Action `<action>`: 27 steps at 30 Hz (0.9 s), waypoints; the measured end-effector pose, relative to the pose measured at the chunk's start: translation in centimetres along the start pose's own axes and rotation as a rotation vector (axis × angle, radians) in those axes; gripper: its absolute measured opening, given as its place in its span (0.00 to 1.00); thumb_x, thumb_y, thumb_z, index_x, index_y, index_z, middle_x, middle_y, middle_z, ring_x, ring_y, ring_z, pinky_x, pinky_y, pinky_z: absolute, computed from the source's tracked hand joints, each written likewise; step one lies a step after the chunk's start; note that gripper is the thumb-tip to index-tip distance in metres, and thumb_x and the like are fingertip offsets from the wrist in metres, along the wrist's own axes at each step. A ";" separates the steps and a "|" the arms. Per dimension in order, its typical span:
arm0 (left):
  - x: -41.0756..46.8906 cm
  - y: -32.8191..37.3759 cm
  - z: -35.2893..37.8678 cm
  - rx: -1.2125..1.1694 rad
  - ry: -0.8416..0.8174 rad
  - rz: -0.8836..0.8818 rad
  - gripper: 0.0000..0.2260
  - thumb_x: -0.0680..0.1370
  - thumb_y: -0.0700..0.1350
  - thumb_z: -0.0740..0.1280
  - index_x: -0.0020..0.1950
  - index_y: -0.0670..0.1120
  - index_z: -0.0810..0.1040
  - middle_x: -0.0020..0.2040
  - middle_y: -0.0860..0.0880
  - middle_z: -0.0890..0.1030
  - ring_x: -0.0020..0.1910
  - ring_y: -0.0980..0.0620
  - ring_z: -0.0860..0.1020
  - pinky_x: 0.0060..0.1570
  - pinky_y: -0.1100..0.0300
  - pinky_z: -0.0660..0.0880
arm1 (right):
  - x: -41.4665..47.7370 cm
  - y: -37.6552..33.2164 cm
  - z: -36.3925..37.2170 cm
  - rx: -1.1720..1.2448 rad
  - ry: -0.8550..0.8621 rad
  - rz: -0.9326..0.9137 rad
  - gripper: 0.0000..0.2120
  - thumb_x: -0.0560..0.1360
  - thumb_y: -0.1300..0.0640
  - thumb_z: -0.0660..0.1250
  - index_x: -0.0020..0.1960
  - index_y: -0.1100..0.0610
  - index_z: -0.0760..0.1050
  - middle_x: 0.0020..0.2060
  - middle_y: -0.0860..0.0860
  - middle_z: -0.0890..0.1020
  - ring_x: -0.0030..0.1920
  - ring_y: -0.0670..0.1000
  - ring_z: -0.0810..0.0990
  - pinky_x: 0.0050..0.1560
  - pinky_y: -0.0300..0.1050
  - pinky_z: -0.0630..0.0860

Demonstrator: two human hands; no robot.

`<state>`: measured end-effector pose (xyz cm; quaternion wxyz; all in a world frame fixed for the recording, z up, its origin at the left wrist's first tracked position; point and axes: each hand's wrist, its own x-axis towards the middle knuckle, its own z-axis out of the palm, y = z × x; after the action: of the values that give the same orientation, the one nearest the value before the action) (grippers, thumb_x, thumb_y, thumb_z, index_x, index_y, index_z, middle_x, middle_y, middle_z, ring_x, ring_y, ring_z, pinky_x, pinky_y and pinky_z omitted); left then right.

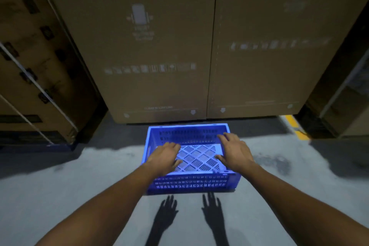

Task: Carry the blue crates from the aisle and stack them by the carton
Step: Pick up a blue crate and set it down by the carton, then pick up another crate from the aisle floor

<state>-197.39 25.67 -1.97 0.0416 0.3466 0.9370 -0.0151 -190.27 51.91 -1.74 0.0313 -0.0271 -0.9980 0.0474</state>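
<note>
A blue slotted plastic crate point(189, 182) sits on the grey floor, its far side close to the foot of a tall brown carton point(151, 50). It is empty and its lattice bottom shows. My left hand point(164, 158) hovers over the crate's left half, fingers spread, holding nothing. Over the right half is my right hand point(233, 151), also with fingers apart and holding nothing. Both hands cast shadows on the floor in front of the crate. Only this one crate is in view.
A second tall carton point(279, 46) stands right of the first. Strapped cartons on a pallet point(34, 78) fill the left. A shelf rack point(343, 94) and a yellow floor line point(295, 126) are at the right. Grey concrete floor point(60, 185) spreads around me.
</note>
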 end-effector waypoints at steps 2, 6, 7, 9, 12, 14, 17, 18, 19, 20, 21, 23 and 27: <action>-1.0 -0.3 -9.4 -0.016 0.089 0.022 0.17 0.79 0.55 0.62 0.60 0.43 0.70 0.59 0.42 0.75 0.59 0.40 0.73 0.56 0.46 0.72 | -0.5 -1.7 -8.6 0.014 0.075 -0.039 0.33 0.72 0.40 0.68 0.71 0.55 0.66 0.70 0.55 0.69 0.70 0.57 0.67 0.61 0.54 0.73; -3.6 0.2 -28.3 -0.060 0.304 0.018 0.16 0.78 0.52 0.65 0.59 0.42 0.72 0.57 0.40 0.76 0.56 0.38 0.74 0.52 0.44 0.74 | -1.5 -4.8 -26.1 0.040 0.178 -0.084 0.34 0.74 0.41 0.67 0.73 0.58 0.65 0.71 0.56 0.68 0.71 0.57 0.66 0.63 0.55 0.72; -4.7 0.5 -32.9 -0.056 0.344 0.021 0.16 0.78 0.52 0.65 0.59 0.42 0.72 0.57 0.40 0.75 0.55 0.38 0.73 0.51 0.45 0.75 | -1.9 -5.6 -30.5 0.053 0.196 -0.085 0.35 0.74 0.42 0.67 0.73 0.58 0.64 0.72 0.56 0.68 0.72 0.57 0.66 0.63 0.56 0.72; -7.1 0.8 -41.0 -0.025 0.404 0.036 0.18 0.78 0.53 0.65 0.60 0.42 0.72 0.59 0.41 0.75 0.56 0.39 0.73 0.51 0.45 0.75 | -2.6 -7.6 -38.7 0.059 0.245 -0.098 0.35 0.74 0.43 0.67 0.75 0.58 0.63 0.72 0.56 0.68 0.72 0.56 0.65 0.64 0.56 0.72; -11.3 2.1 -50.9 -0.037 0.461 0.010 0.21 0.78 0.54 0.65 0.64 0.41 0.72 0.65 0.41 0.73 0.62 0.40 0.71 0.54 0.45 0.75 | -5.0 -10.4 -49.0 0.084 0.340 -0.111 0.35 0.74 0.43 0.68 0.75 0.58 0.63 0.72 0.57 0.69 0.71 0.57 0.66 0.63 0.56 0.73; -14.1 2.6 -55.8 -0.038 0.503 0.008 0.23 0.78 0.55 0.65 0.66 0.42 0.71 0.70 0.40 0.70 0.67 0.40 0.69 0.57 0.45 0.74 | -6.8 -12.3 -53.9 0.121 0.413 -0.103 0.35 0.73 0.44 0.68 0.75 0.58 0.63 0.71 0.56 0.70 0.71 0.57 0.67 0.64 0.56 0.73; -17.8 3.2 -60.8 -0.032 0.605 0.041 0.23 0.78 0.56 0.65 0.68 0.43 0.71 0.73 0.41 0.68 0.70 0.41 0.67 0.60 0.46 0.72 | -9.8 -14.8 -58.7 0.196 0.538 -0.140 0.35 0.73 0.45 0.69 0.74 0.59 0.64 0.71 0.56 0.70 0.71 0.57 0.68 0.65 0.55 0.72; -18.9 3.5 -61.8 -0.032 0.629 0.049 0.24 0.77 0.56 0.66 0.68 0.43 0.71 0.73 0.41 0.67 0.70 0.41 0.67 0.60 0.45 0.72 | -10.7 -15.4 -59.6 0.218 0.571 -0.154 0.35 0.73 0.46 0.69 0.75 0.59 0.63 0.71 0.56 0.70 0.71 0.57 0.68 0.66 0.55 0.71; -19.8 3.9 -62.7 -0.027 0.643 0.050 0.25 0.77 0.56 0.66 0.69 0.43 0.70 0.74 0.40 0.66 0.71 0.41 0.66 0.61 0.45 0.72 | -11.5 -15.9 -60.5 0.240 0.598 -0.161 0.35 0.74 0.46 0.68 0.75 0.59 0.63 0.71 0.57 0.70 0.71 0.57 0.68 0.68 0.54 0.70; -20.7 4.3 -63.4 -0.020 0.655 0.049 0.25 0.77 0.56 0.66 0.70 0.43 0.70 0.75 0.40 0.65 0.72 0.41 0.65 0.63 0.44 0.71 | -12.2 -16.3 -61.2 0.263 0.623 -0.165 0.35 0.74 0.46 0.68 0.75 0.60 0.63 0.71 0.57 0.70 0.71 0.57 0.68 0.68 0.53 0.69; -21.6 4.8 -64.0 -0.016 0.668 0.044 0.26 0.78 0.56 0.66 0.70 0.43 0.69 0.75 0.40 0.64 0.72 0.41 0.64 0.64 0.43 0.70 | -12.9 -16.6 -61.8 0.291 0.644 -0.164 0.35 0.74 0.46 0.68 0.74 0.60 0.63 0.70 0.57 0.70 0.70 0.57 0.68 0.69 0.52 0.68; -23.1 6.2 -65.0 -0.040 0.717 0.026 0.25 0.78 0.55 0.66 0.70 0.43 0.70 0.75 0.41 0.64 0.73 0.41 0.64 0.65 0.43 0.71 | -14.2 -17.0 -62.9 0.379 0.692 -0.162 0.34 0.74 0.47 0.70 0.74 0.61 0.64 0.70 0.57 0.71 0.69 0.57 0.69 0.69 0.50 0.68; -26.2 10.9 -66.0 -0.180 0.862 -0.028 0.23 0.77 0.53 0.68 0.67 0.42 0.72 0.73 0.42 0.68 0.71 0.44 0.67 0.67 0.47 0.69 | -17.5 -16.5 -63.9 0.613 0.834 -0.160 0.31 0.73 0.52 0.71 0.72 0.62 0.67 0.67 0.57 0.74 0.65 0.57 0.73 0.67 0.45 0.68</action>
<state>-174.94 20.67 66.13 -0.3235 0.3037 0.8707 0.2120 -169.54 40.47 62.33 0.4362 0.0430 -0.8399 0.3202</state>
